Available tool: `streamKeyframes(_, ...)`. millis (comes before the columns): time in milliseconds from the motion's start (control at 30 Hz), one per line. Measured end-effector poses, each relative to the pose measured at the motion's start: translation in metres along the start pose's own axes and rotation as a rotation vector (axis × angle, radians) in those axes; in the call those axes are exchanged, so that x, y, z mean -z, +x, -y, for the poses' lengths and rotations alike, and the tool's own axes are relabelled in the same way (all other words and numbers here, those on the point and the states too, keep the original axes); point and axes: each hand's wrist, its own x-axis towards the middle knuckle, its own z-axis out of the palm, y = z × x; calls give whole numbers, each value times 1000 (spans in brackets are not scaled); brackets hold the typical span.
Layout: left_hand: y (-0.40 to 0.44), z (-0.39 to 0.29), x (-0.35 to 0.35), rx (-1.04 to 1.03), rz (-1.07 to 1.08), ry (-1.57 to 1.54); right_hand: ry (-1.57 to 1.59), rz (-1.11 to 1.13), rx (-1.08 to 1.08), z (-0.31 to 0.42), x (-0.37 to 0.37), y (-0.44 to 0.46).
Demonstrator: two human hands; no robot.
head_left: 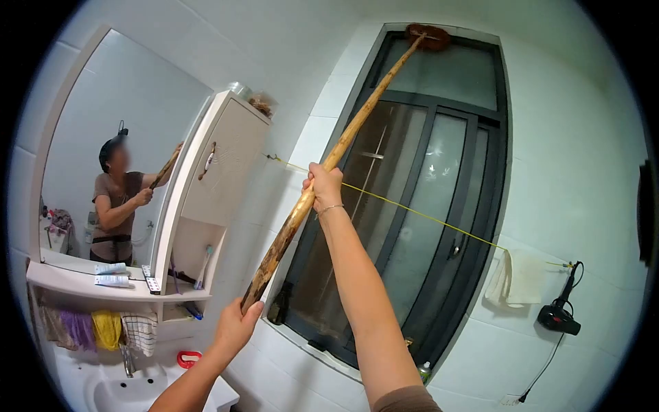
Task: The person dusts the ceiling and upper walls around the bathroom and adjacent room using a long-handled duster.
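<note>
One wooden pole (364,113) slants upward, the fingers of the left hand (237,328) clasped round its dark lower part, those of the right hand (325,187) higher up. Its reddish-brown pad (434,40) stands at the top of the window (412,185); contact unconfirmed

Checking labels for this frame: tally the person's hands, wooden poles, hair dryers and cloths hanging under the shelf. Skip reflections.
Hands: 2 (left hand, right hand)
Wooden pole: 1
Hair dryer: 1
Cloths: 4 (brownish cloth, purple cloth, yellow cloth, checked cloth)
Total: 8
</note>
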Motion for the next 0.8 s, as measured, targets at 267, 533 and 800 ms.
streamKeyframes(267, 10, 23, 21, 203, 99, -115, -56, 26, -45, -30, -33, 12)
streamKeyframes(533, -17, 30, 47, 281, 171, -189, -216, 15, -22, -40, -39, -8)
streamKeyframes(800, -128, 84, 94, 529, 248, 8, -227, -45, -73, -76, -38, -93)
